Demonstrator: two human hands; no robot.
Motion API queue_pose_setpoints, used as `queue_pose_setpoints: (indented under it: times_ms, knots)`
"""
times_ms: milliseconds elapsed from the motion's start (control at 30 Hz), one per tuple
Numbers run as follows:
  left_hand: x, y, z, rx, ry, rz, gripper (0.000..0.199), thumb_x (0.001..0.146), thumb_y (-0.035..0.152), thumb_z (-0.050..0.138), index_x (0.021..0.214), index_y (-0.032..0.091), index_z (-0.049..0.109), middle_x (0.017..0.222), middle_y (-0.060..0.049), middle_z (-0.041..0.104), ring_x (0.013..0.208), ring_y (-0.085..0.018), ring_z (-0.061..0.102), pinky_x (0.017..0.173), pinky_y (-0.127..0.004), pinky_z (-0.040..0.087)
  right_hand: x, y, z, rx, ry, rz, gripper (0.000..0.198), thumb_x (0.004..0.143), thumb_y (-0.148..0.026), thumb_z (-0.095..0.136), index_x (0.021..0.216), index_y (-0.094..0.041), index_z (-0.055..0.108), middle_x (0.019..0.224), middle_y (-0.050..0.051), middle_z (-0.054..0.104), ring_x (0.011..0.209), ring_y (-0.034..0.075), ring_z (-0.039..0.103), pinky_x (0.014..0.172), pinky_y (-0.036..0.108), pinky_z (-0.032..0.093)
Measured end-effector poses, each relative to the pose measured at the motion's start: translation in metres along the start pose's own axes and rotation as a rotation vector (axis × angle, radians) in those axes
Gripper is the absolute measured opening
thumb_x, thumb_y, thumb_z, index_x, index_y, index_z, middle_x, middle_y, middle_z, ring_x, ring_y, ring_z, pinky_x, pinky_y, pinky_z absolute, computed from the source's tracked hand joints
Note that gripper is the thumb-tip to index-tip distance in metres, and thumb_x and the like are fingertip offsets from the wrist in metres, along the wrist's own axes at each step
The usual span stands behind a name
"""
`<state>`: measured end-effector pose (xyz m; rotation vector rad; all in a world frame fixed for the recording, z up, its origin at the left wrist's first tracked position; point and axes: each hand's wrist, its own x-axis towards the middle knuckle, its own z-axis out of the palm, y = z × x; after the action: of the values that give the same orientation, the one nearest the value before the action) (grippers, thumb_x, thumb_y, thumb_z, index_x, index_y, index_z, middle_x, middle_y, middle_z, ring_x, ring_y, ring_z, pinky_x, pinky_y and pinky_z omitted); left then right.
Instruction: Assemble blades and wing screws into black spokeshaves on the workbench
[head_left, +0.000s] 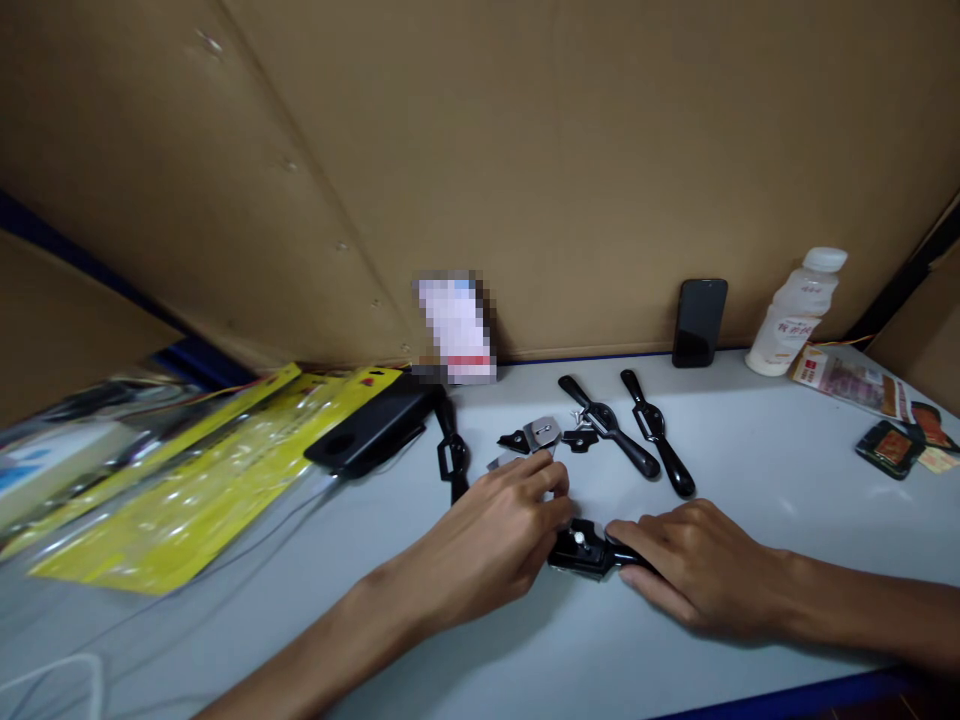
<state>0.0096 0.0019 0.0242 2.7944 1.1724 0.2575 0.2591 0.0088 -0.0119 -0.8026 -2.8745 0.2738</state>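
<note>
A black spokeshave [581, 552] lies over the near part of the table, with a silver screw at the middle of its body. My right hand [694, 565] is closed around its right handle. Over its left end is my left hand [510, 520], fingers curled in and closed on it; the left handle is hidden beneath. Just beyond my left fingertips are loose parts: a silver slotted blade [543, 432], a black cap piece [514, 441] and another black cap piece [580, 440]. Small silver screws [579, 418] lie beside them.
Two spokeshave bodies [611, 425] lie beyond my right hand, another black body [452, 455] left of the parts. Yellow packaging [172, 510] and a black power bank [367, 430] are at left. A phone [700, 323], bottle [796, 315] and snack packs [890, 447] stand or lie at right.
</note>
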Motion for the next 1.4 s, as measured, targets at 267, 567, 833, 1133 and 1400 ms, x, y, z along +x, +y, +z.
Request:
queue_pose_setpoints:
  times_ms: [267,567,833,1133,1400]
  knots:
    - [0.001,0.006,0.000,0.043,0.039,-0.005,0.025,0.096,0.027,0.051,0.076,0.016,0.062,0.080,-0.006,0.057,0.078,-0.021,0.052,0.068,-0.038,0.049,0.001,-0.001,-0.002,0.005,-0.017,-0.002,0.031,0.103,-0.034,0.038,0.118,-0.016,0.058,0.083,0.005,0.072,0.062,0.016,0.058,0.056,0.034,0.026]
    - [0.002,0.013,0.009,0.064,0.039,-0.017,0.016,0.092,0.026,0.057,0.079,0.017,0.055,0.083,-0.007,0.059,0.080,-0.024,0.053,0.069,-0.039,0.048,0.001,-0.001,-0.001,0.007,0.002,-0.002,0.029,0.102,-0.033,0.038,0.116,-0.016,0.058,0.082,0.004,0.071,0.062,0.016,0.059,0.055,0.034,0.024]
    - [-0.001,0.011,0.004,-0.087,0.008,0.124,0.020,0.084,0.001,0.047,0.077,0.017,0.057,0.085,-0.005,0.057,0.080,-0.019,0.051,0.068,-0.032,0.044,0.001,0.000,-0.002,0.012,0.002,-0.009,0.029,0.103,-0.033,0.038,0.114,-0.016,0.058,0.082,0.005,0.071,0.061,0.016,0.057,0.055,0.034,0.025]
    - [-0.001,0.007,-0.003,-0.089,0.046,0.007,0.013,0.093,0.017,0.049,0.093,0.017,0.062,0.086,-0.006,0.058,0.082,-0.022,0.052,0.071,-0.036,0.047,0.001,0.000,0.001,0.007,0.009,-0.006,0.030,0.102,-0.034,0.038,0.116,-0.016,0.058,0.082,0.004,0.071,0.061,0.016,0.057,0.055,0.034,0.024]
    - [-0.003,0.009,-0.004,-0.119,-0.024,0.087,0.017,0.080,0.007,0.053,0.070,0.018,0.061,0.085,-0.004,0.058,0.079,-0.019,0.052,0.067,-0.032,0.045,0.001,-0.001,-0.001,0.010,0.000,-0.009,0.029,0.102,-0.033,0.038,0.114,-0.016,0.059,0.081,0.004,0.071,0.059,0.015,0.055,0.055,0.034,0.024]
